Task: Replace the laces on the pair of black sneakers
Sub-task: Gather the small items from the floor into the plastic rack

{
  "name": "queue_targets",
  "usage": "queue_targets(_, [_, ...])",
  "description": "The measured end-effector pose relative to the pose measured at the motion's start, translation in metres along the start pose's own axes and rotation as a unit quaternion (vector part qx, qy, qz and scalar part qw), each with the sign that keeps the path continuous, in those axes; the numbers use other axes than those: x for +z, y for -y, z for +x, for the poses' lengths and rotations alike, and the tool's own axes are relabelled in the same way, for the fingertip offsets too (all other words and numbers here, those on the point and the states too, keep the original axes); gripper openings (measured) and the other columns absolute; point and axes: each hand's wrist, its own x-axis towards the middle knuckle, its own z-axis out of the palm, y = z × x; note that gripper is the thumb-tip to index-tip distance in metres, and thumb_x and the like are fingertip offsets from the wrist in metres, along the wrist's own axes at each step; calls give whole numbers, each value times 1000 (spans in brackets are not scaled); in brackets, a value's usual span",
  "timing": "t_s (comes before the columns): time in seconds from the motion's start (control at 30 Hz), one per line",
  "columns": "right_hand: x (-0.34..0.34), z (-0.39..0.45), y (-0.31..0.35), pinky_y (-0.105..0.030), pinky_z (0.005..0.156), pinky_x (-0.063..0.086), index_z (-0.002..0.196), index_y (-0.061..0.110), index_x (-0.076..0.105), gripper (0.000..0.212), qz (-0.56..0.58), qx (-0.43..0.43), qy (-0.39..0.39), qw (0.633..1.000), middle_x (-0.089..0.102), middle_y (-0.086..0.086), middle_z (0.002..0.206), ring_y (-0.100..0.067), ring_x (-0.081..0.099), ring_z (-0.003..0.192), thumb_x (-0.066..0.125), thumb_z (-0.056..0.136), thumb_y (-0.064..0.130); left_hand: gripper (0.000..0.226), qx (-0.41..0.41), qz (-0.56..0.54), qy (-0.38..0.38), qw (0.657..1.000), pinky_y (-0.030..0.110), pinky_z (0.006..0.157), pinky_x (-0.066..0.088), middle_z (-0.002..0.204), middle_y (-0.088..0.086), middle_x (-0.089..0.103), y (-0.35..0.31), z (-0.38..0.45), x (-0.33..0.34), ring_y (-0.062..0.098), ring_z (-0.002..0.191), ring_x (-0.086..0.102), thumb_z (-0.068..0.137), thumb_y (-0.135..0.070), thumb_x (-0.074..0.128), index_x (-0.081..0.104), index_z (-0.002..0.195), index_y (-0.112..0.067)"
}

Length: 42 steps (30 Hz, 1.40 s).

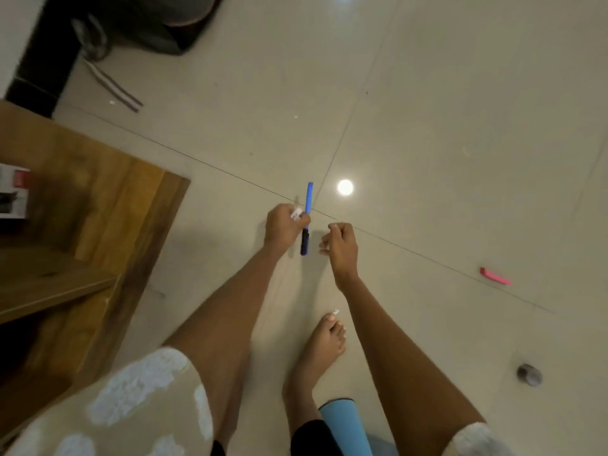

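The person stands barefoot on a pale tiled floor, both arms stretched forward and down. The left hand is curled round a slim blue tool with a darker lower end — a pen or a small cutter, the blur does not settle which — and also pinches a small white tag or scrap against it. The right hand is just beside it, apart from it, fingers curled inward; whether it pinches something thin I cannot tell. Held close together at this height, the hands look set for fine work on something small, perhaps opening a packet of new laces, though that is only a guess. The black sneakers themselves are not visible anywhere in the view, nor is any lace clearly so; the task seems to be in its preparation stage. A bare foot stands below the hands with a tiny white scrap by its toes. A pink strip lies well apart to the right, a grey roll nearer the lower right, a light blue cylinder at the bottom edge, and wooden furniture to the left.
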Motion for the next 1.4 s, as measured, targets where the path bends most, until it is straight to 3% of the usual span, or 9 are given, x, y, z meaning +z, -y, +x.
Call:
queue_targets(0.27, [31,-177,95,-27,58,35,60,13,42,37,-187,-7,202,961,44,0,56,-11,39,52,46,97,20,41,-225,-322,-34,919,16,42,32,34,-13,35,-35,-165,-140,4,37,36,86,-10,61,42,51,-18])
queue_targets(0.47, [56,-331,165,-30,68,41,68,19,50,25,-242,-27,227,943,52,5,68,-10,48,64,54,93,24,37,-245,-445,-122,853,20,58,47,63,3,55,-67,-291,-261,15,61,52,96,-35,52,62,72,-9])
queue_targets(0.57, [80,-398,188,-29,63,43,68,16,52,24,-243,-64,245,936,55,3,63,-13,52,61,54,92,19,61,-266,-529,-189,783,34,72,49,81,10,62,-71,-341,-315,24,77,58,98,-53,30,67,98,-5])
queue_targets(0.67, [110,-455,199,-28,54,42,64,12,50,28,-255,-110,293,915,51,1,57,-14,47,51,55,91,14,69,-260,-635,-237,688,24,51,42,73,10,57,-55,-380,-357,20,60,55,98,-56,17,63,102,-5])
queue_targets(0.77, [144,-504,196,-28,55,43,69,10,50,24,-265,-137,336,893,52,-3,61,-13,48,52,59,89,17,53,-239,-692,-270,625,15,38,32,55,2,49,-33,-428,-407,9,37,44,102,-39,18,61,99,-9])
queue_targets(0.97, [233,-622,151,-34,62,43,76,10,47,16,-327,-148,428,829,52,-6,69,-18,51,63,55,90,13,29,-213,-744,-336,537,22,46,35,54,0,55,75,-523,-481,13,44,52,95,-24,33,61,96,-16])
queue_targets(1.13, [309,-711,78,-45,68,50,75,10,45,18,-414,-187,479,751,52,-9,73,-24,52,69,55,88,17,34,-275,-624,-445,581,26,47,33,63,4,40,189,-586,-521,16,57,41,98,-16,39,40,65,-13])
queue_targets(1.27, [360,-778,23,-29,56,38,67,11,42,26,-452,-228,502,701,47,-5,66,-17,44,60,58,87,17,37,-290,-504,-544,605,22,52,37,56,3,44,281,-638,-536,15,54,43,96,-10,45,44,59,-10])
queue_targets(1.4, [426,-834,-37,-19,44,30,60,15,42,32,-497,-262,505,655,43,2,58,-9,38,51,59,87,16,22,-295,-475,-603,568,34,77,45,83,13,67,382,-681,-551,25,80,61,91,-20,61,69,88,1])
